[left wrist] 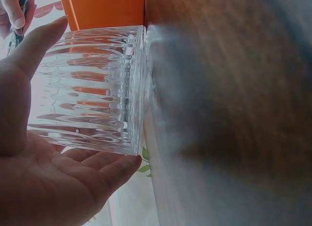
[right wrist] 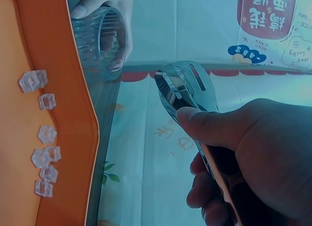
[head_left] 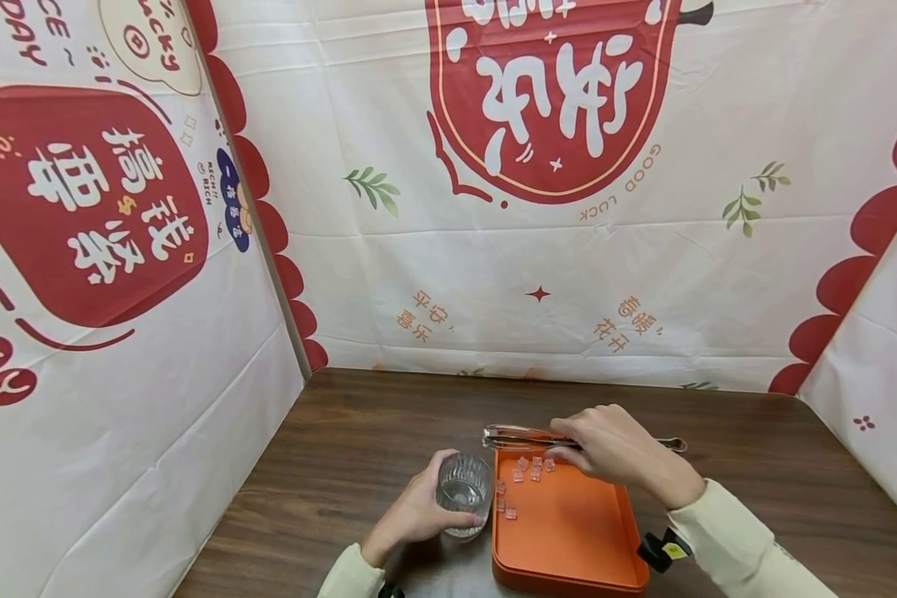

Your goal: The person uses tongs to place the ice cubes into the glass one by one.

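Note:
My left hand grips a clear ribbed glass, thumb on one side and fingers round the other. In the left wrist view the glass has its base at the tabletop. My right hand holds metal tongs above the far edge of an orange tray. The tongs have slotted tips, with the thumb pressing on one arm in the right wrist view. Several small clear cubes lie in the tray along its far and left sides. Whether the tongs hold anything is unclear.
A brown wooden table carries everything. White printed cloth hangs behind the table, and more cloth hangs along the left side. The tray's raised wall stands right beside the glass.

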The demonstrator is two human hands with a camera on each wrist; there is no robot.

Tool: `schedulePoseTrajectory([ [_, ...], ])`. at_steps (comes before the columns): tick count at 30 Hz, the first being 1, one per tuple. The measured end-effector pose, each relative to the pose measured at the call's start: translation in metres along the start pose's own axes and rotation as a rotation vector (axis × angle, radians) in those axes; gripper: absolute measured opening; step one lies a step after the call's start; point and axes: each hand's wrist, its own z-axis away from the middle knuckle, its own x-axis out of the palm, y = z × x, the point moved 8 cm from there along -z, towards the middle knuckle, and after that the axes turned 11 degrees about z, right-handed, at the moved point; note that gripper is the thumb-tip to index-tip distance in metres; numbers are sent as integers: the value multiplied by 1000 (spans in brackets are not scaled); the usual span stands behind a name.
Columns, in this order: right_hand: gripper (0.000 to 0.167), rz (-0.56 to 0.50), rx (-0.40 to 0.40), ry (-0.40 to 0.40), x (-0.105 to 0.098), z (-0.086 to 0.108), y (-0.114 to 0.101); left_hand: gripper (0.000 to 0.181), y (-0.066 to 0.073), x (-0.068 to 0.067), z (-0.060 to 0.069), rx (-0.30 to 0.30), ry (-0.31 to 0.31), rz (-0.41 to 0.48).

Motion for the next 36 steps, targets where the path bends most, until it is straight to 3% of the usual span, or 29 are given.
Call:
schedulePoseTrajectory([
  [29,38,-27,-50,39,-1,-9,-16,93,-4,0,-1,-28,0,-4],
  [36,38,-24,-58,50,-1,-10,-18,91,-2,0,-1,-9,2,0],
])
